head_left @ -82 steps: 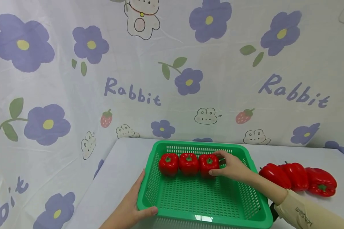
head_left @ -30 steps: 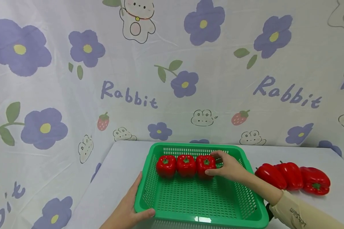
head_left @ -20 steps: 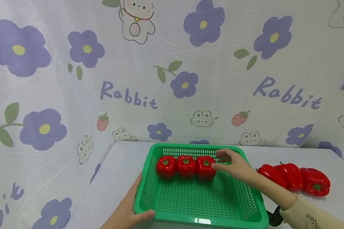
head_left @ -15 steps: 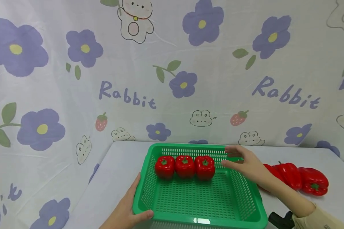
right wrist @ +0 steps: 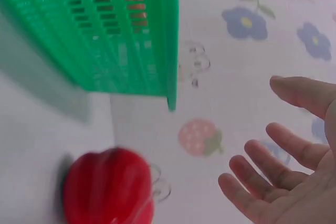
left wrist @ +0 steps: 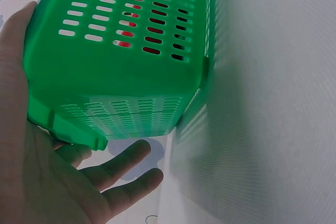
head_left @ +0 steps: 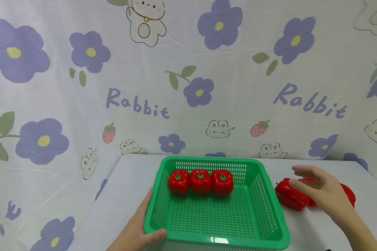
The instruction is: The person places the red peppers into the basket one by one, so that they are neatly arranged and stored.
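Note:
A green plastic basket (head_left: 220, 240) stands on the white table, with three red bell peppers in a row along its back: a left one (head_left: 178, 182), a middle one (head_left: 200, 182) and a right one (head_left: 222, 183). My left hand (head_left: 135, 226) holds the basket's front left corner, thumb over the rim; in the left wrist view some of its fingers (left wrist: 118, 166) stretch out below the rim. Right of the basket, my right hand (head_left: 325, 190) hovers with nothing in it, fingers apart. Behind and below it lie more red bell peppers (head_left: 290, 195), partly hidden by the hand.
The table (head_left: 113, 195) meets a hanging cloth (head_left: 176, 69) printed with purple flowers and rabbits at its back and left. In the right wrist view a loose bell pepper (right wrist: 107, 187) lies near the basket's side (right wrist: 126, 51).
My right hand has let go of the right bell pepper in the basket, risen past the rim and moved right, over the loose peppers. My left hand has stayed at the basket's corner.

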Available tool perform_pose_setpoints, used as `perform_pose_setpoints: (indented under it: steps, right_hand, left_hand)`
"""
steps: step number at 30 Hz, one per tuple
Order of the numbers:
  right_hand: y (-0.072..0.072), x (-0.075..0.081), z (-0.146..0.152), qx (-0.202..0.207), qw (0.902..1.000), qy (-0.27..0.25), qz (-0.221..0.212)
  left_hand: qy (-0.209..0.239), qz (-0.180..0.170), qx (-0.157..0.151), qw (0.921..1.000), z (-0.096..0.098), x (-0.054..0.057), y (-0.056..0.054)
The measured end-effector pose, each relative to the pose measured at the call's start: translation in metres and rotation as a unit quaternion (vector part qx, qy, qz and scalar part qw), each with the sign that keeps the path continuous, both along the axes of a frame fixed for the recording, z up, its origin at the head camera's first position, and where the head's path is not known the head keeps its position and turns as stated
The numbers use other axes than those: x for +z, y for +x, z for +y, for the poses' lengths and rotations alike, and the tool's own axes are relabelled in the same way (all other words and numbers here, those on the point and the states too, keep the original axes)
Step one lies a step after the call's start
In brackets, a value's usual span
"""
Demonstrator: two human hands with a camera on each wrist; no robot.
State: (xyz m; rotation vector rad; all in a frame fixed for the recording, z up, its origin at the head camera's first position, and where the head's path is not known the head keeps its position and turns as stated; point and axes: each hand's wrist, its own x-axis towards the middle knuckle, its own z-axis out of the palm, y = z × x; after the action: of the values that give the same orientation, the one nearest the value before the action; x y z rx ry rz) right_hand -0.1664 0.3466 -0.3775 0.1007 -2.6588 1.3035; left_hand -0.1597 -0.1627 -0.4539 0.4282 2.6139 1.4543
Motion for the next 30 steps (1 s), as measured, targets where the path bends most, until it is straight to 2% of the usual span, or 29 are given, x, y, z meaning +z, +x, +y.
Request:
perform_pose_setpoints:
  steps: [6,15,24,30]
  right_hand:
    - [-0.009,-0.019,0.011,-0.049,0.9982,0.026,-0.022]
    - [-0.025,-0.048,0.012,-0.055,0.9954,0.077,-0.017]
    - [-0.03,-0.064,0.009,-0.066,0.9922,0.105,-0.001]
    - [-0.03,-0.067,0.004,-0.063,0.9912,0.115,0.013]
  left_hand:
    - [0.007,-0.003,0.0,1.0,-0.002,-0.002,-0.001]
    - [0.012,0.003,-0.007,0.9999,-0.002,-0.001,-0.001]
    - [0.01,0.001,-0.007,0.9999,-0.002,0.0,-0.001]
    - [0.003,0.0,-0.004,1.0,-0.002,0.0,-0.001]
